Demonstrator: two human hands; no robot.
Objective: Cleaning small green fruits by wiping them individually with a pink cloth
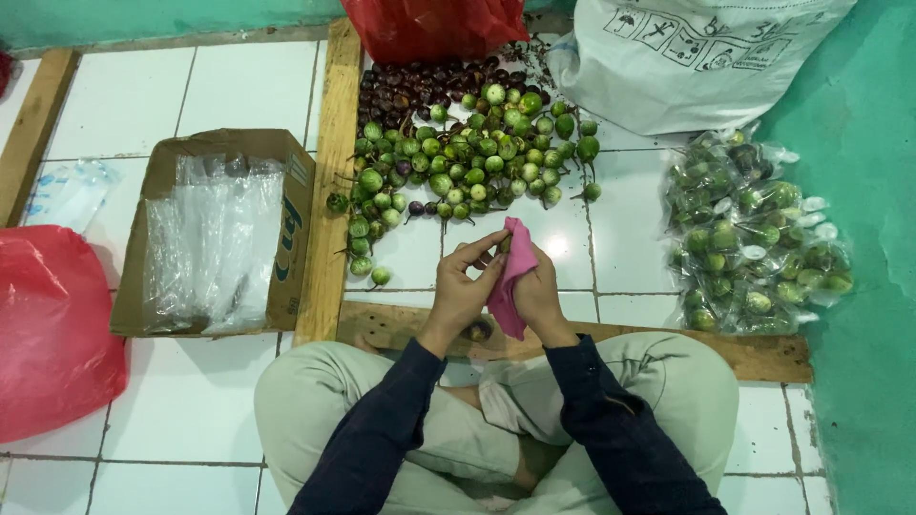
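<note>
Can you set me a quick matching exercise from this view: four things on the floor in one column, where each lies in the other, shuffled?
Things:
1. pink cloth
2. cardboard box of clear plastic bags
3. packed bags of green fruit
4. red plastic bag

Places:
A. at the far left edge of the view
B. held between the left hand and right hand
C. on the right, beside the green wall
D. left of the upright wooden plank, on the white tiles

Pairs: 1-B, 2-D, 3-C, 4-A
</note>
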